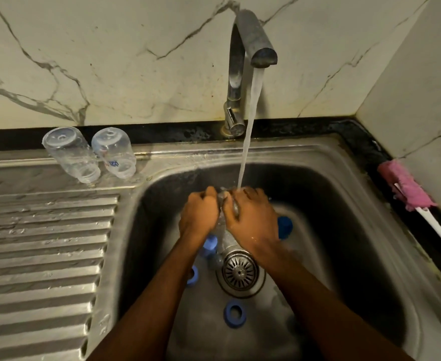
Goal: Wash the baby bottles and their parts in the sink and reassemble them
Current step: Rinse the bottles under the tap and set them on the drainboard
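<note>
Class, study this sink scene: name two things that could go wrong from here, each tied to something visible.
1. The left hand and right hand hold a wet clear part under the running water; the grip may slip and drop it into the sink.
2. The two bottles stand mouth-down near the sink's edge; a knock could topple them.

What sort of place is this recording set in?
Probably a home kitchen: a steel sink with a ribbed drainboard, a running tap, and two bottles upended to drain. The left hand and right hand hold a clear part under the stream.
</note>
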